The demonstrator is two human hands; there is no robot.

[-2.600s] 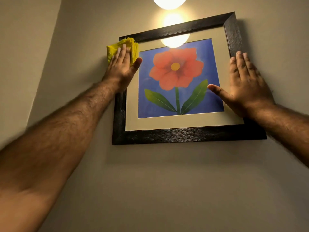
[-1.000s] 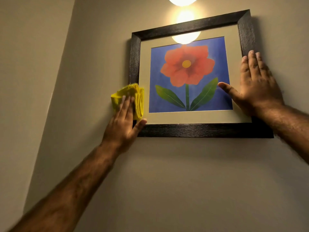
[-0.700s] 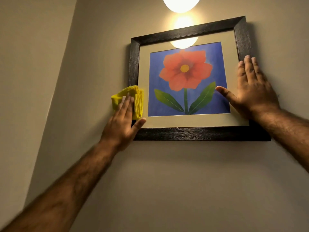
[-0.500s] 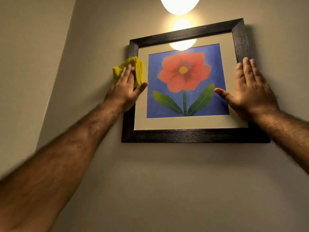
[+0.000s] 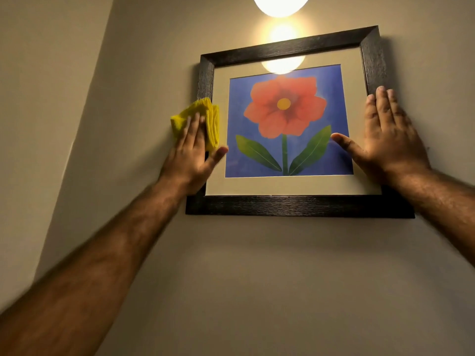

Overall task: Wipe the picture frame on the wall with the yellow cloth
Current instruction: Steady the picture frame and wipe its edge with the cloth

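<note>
A dark wooden picture frame (image 5: 295,205) hangs on the beige wall, holding a red flower on a blue ground behind glass. My left hand (image 5: 192,155) presses a folded yellow cloth (image 5: 203,116) flat against the frame's left side, about halfway up; the cloth sticks out above my fingers. My right hand (image 5: 388,140) lies flat with spread fingers on the frame's right side, thumb resting on the glass, holding nothing.
A glowing wall lamp (image 5: 281,5) hangs just above the frame and reflects in the glass (image 5: 282,65). A second wall (image 5: 46,98) meets this one at a corner to the left. Bare wall extends below the frame.
My left hand with the cloth slid down the frame's left side to the bottom corner, back up near the top, and now sits lower, at mid-height. My right hand stayed on the right side.
</note>
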